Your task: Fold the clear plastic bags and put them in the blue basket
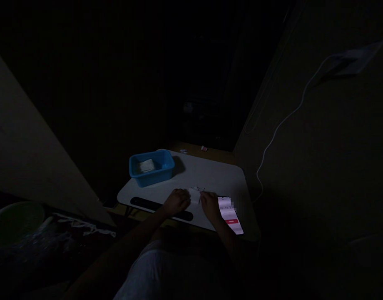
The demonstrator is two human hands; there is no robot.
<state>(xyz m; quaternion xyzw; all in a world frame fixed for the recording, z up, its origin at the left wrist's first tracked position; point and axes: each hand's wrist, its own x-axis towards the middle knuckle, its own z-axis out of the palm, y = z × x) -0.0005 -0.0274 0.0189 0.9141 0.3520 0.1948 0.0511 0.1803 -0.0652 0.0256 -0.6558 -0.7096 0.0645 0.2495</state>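
In dim light, a small white piece [194, 195], perhaps paper or cloth, lies on the white table [216, 173] between my hands. My left hand [177, 201] is at its left edge with the fingers curled; what they grip is too dark to make out. My right hand [209, 203] is at its right side, fingers bent together around something thin that I cannot identify. Just right of that hand lies a phone [229, 214] with its screen lit. A blue basket [154, 179] stands at the table's left back, holding a folded whitish item [146, 166].
A dark slot [144, 203] runs along the table's near edge. Small items, one red and white [204, 148], lie beyond the far edge. A white cable [274, 134] hangs on the right wall. A green basin [18, 221] is at lower left.
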